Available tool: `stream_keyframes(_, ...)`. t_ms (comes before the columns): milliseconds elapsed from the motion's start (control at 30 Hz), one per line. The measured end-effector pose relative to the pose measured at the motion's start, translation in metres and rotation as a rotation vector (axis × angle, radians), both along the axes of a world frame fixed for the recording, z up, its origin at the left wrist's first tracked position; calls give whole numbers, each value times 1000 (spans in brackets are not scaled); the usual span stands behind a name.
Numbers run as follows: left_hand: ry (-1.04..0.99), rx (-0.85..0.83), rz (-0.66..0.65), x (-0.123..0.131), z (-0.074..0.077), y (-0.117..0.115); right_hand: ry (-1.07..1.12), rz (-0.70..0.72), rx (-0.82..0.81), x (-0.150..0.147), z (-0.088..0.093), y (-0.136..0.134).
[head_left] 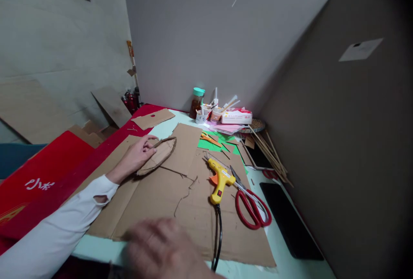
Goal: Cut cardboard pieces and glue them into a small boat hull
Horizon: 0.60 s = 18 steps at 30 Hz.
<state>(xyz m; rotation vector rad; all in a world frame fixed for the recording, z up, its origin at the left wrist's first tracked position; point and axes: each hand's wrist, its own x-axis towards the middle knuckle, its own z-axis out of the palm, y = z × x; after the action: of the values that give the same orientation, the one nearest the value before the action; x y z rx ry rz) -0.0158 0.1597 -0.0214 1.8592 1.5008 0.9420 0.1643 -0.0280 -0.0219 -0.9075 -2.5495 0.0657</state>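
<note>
My left hand (143, 154) grips a leaf-shaped cardboard piece (163, 153) with a raised rim, thumb on its face and fingers at its far edge. Under it lies a flat cardboard sheet (155, 210). Smeared by motion, my right hand (164, 249) is near the table's front edge; its fingers are too blurred to read. A yellow hot glue gun (221, 180) lies on the sheet to the right, its black cord running toward me. Beside it rest red-handled scissors (253, 206). Thin dark cardboard strips (174, 171) lie between the leaf shape and the glue gun.
Orange-handled scissors (211, 139) lie on green paper farther back. Cups (201, 118), a jar with a teal lid (196, 103) and a tissue pack (237, 117) stand by the wall. Wooden sticks (269, 154) and a black slab (290, 221) are at right; a red box (41, 176) is left.
</note>
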Motion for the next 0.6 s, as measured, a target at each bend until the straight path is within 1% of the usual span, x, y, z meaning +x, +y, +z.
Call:
stream_keyframes(33,-4,3,-15,1,1,-1,-79,-49,53,13,3,13)
stream_keyframes(67,-5,6,-27,2,1,-2,-169,-209,120,26,6,27)
stream_keyframes(100,-4,9,-36,3,0,-2,-194,-297,151,39,7,40)
stream_keyframes(167,-2,14,-52,4,-2,-2,-236,-383,178,58,6,59)
stream_keyframes(233,-3,20,-60,5,-5,-2,-261,-375,198,66,0,68)
stream_keyframes(333,-3,29,-55,5,-7,-2,-274,-313,230,63,-12,66)
stream_keyframes(433,-1,33,-45,7,-4,-5,-245,-254,261,58,-21,66)
stream_keyframes(533,-5,39,-38,9,0,-8,-194,-215,288,56,-28,68)
stream_keyframes(600,-12,43,-36,8,1,-7,-156,-194,286,52,-32,65)
